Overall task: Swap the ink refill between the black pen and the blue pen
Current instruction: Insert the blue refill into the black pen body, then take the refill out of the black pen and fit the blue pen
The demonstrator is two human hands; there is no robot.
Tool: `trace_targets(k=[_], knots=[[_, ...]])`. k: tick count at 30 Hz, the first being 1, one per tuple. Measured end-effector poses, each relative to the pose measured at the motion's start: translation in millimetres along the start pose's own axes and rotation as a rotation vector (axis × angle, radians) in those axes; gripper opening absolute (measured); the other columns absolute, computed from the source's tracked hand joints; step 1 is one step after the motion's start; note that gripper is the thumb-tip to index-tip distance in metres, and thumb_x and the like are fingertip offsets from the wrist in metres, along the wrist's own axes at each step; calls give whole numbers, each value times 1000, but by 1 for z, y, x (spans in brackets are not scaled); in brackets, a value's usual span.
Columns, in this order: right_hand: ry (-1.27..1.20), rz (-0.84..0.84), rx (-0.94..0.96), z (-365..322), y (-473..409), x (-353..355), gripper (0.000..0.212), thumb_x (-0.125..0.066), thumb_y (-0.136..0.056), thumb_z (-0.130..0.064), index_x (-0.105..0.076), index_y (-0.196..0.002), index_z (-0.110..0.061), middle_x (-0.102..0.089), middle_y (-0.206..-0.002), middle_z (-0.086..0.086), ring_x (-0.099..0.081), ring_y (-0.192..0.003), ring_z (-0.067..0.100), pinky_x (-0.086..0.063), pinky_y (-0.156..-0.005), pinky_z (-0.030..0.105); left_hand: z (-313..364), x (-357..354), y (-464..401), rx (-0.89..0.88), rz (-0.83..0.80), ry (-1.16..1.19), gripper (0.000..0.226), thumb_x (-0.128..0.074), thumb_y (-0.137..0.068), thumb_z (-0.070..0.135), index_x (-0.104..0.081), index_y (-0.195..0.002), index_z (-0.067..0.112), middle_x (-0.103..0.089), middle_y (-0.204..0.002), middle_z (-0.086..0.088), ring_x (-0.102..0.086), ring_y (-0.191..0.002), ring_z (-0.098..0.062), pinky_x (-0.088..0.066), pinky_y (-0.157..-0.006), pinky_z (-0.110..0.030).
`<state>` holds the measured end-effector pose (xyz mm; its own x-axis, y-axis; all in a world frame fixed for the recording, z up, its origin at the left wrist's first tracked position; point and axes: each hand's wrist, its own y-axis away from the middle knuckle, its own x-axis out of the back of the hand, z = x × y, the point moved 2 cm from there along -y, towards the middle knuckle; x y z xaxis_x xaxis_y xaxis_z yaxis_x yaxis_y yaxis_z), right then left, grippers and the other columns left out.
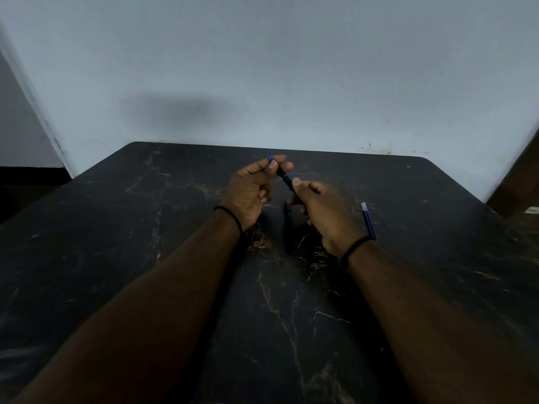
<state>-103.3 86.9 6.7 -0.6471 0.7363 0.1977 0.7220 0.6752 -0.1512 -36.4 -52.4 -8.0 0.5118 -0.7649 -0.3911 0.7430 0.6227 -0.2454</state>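
No brand, label or readable writing showed on anything in view.

Two bare forearms reached forward over a black marble-patterned table [291,316] with pale gold veins, set against a plain pale wall [262,68]. Each wrist wore a thin black band.

Both hands were raised a little above the tabletop and held a slim black pen [284,177] between them. The pen slanted from upper left to lower right. The left hand [250,191] had its palm turned inward, and its thumb and fingertips pinched the pen's upper end, where a small blue tip [270,158] poked out just past the fingers. The right hand [323,211] showed its back to the camera, fingers curled, gripping the pen's lower end; how much of the pen lay inside that hand could not be seen. The right hand was slightly blurred.

A dark, narrow object [287,225] lay or hung below the hands; what it was could not be told.

The blue pen [368,221], with a pale end pointing away, lay on the table just beside the right wrist, apart from both hands.
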Motion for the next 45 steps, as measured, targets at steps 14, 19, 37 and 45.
trace_targets(k=[14,19,37,45], knots=[[-36,-35,-13,2,0,0,19,-62,-97,-29,-68,-101,-12,-68,-89,5,-53,-65,7,-42,-49,15,-1,-2,1,-3,-31,-22,18,-55,-96,13,-71,-103,14,-75,-104,-6,-31,-38,-4,-28,-40,-18],[7,13,11,0,1,0,24,-57,-100,-21,-71,-87,-7,-67,-82,8,-52,-63,8,-43,-63,28,0,-4,3,5,-31,-31,18,-54,-97,12,-71,-103,13,-76,-103,-6,-30,-37,-4,-28,-40,-17],[3,50,35,4,2,3,19,-62,-92,-22,-70,-83,-8,-66,-72,15,-51,-55,10,-38,-53,26,4,-5,4,3,26,-59,16,-57,-95,17,-71,-102,14,-76,-97,-5,-29,-39,-5,-25,-41,-19],[283,50,148,9,0,3,24,-57,-91,-32,-64,-73,-19,-70,-72,2,-66,-72,22,-52,-69,38,22,16,-1,-22,267,-12,17,-54,-96,25,-66,-89,16,-69,-81,1,-26,-39,-7,-17,-43,-22]])
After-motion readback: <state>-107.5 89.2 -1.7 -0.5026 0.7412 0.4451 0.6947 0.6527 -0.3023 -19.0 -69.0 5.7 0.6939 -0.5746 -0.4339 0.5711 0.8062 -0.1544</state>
